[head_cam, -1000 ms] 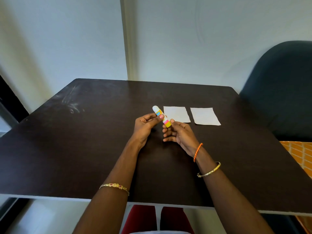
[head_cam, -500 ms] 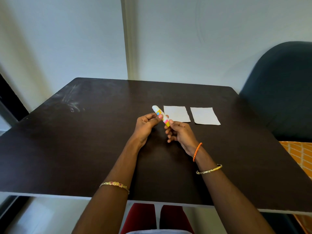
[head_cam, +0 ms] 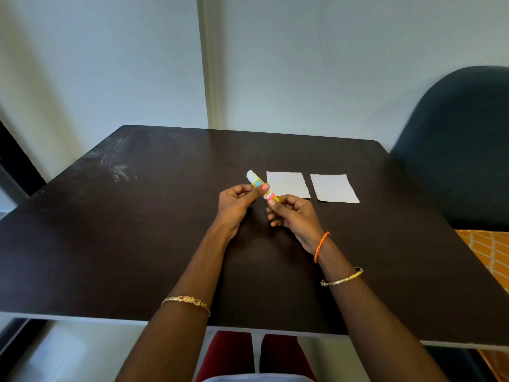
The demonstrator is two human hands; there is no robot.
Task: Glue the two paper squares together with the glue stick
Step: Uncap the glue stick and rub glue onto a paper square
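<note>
Both hands hold a small glue stick [head_cam: 258, 183] above the middle of the dark table [head_cam: 137, 244]. It has a yellow body with blue and pink labels and a white cap pointing up and to the left. My left hand [head_cam: 237, 205] pinches its upper part just below the cap. My right hand [head_cam: 292, 216] grips its lower end with thumb and fingers. Two white paper squares lie flat side by side just beyond my right hand: the left paper square [head_cam: 287, 184] and the right paper square [head_cam: 333, 188], with a narrow gap between them.
A dark blue chair back [head_cam: 457, 150] stands at the table's right side, with an orange patterned fabric [head_cam: 487, 249] below it. A pale wall rises right behind the table's far edge. Whitish scuff marks [head_cam: 118, 166] show on the far left of the table.
The hands and glue stick have stayed almost in place. My right hand's fingers have shifted slightly on the stick's lower end.
</note>
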